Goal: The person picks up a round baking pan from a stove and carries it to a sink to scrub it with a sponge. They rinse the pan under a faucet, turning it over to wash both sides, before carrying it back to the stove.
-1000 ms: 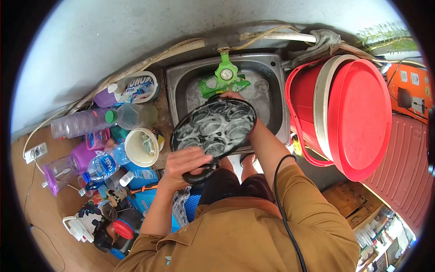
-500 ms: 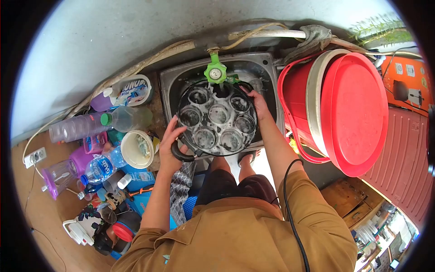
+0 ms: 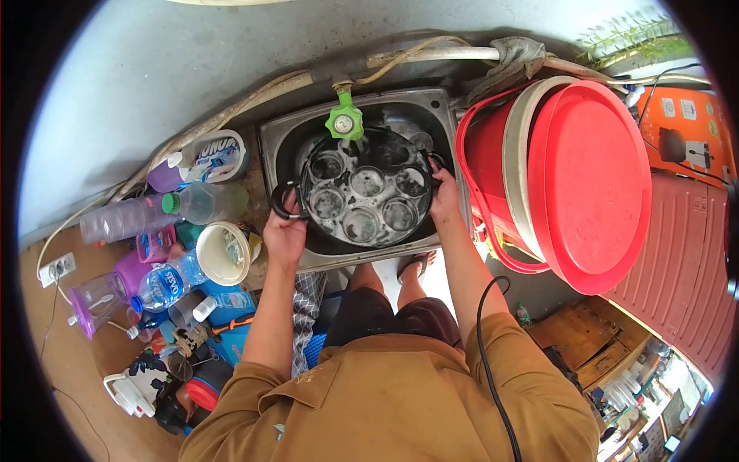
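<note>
A round black pan [image 3: 366,198] with several soapy round cups lies face up over the steel sink [image 3: 283,137]. My left hand [image 3: 283,227] grips the pan's loop handle at its left edge. At the pan's right rim, my right hand [image 3: 445,196] holds the other handle. A green tap [image 3: 344,119] hangs over the pan's far edge.
A big red bucket [image 3: 566,177] with a lid stands right of the sink. Left of the sink are clear bottles [image 3: 204,202], a white tub [image 3: 222,252], a purple blender jug [image 3: 96,294] and other clutter. A cable [image 3: 489,362] runs down my back.
The pan was tilted up near my chest, then swung flat and moved away into the sink under the tap. Both hands shifted to its side handles.
</note>
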The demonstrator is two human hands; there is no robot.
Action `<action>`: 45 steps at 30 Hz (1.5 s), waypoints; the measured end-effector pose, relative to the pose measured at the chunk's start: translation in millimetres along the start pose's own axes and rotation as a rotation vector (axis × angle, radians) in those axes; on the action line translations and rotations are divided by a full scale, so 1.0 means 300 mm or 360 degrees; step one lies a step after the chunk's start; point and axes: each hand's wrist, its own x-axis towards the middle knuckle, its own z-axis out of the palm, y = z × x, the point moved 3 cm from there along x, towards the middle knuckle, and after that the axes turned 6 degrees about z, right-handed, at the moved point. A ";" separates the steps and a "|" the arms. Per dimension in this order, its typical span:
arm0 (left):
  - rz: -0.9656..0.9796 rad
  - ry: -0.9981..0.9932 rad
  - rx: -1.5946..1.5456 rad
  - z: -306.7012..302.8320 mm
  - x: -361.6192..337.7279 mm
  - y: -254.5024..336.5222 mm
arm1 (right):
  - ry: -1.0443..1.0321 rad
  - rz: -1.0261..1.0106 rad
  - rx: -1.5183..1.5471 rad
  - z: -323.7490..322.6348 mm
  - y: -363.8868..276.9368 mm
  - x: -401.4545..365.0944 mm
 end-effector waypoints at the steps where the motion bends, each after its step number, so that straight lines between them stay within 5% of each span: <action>1: -0.0037 -0.0025 -0.0087 0.015 -0.003 -0.011 | 0.0097 -0.0096 0.0001 0.004 -0.011 -0.018; 4: -0.0231 0.0349 -0.0192 -0.035 0.039 -0.068 | 0.0213 -0.0183 -0.0010 0.082 -0.030 -0.117; 9: -0.0069 0.0872 0.0105 -0.108 0.155 -0.194 | 0.0200 -0.0482 -0.0236 0.194 -0.021 -0.276; 17: -0.0213 0.0732 0.0376 -0.155 0.268 -0.272 | 0.0062 -0.0375 -0.0429 0.219 -0.061 -0.439; 19: -0.0196 0.0975 0.0560 -0.132 0.270 -0.277 | 0.0153 -0.0311 -0.0594 0.227 -0.072 -0.464; 27: -0.0233 0.0573 0.0559 -0.111 0.336 -0.282 | 0.0310 -0.0114 -0.0768 0.207 -0.064 -0.498; 45: 0.0388 0.0424 0.0691 0.059 0.435 -0.076 | 0.0671 -0.0618 -0.2030 0.054 0.021 -0.198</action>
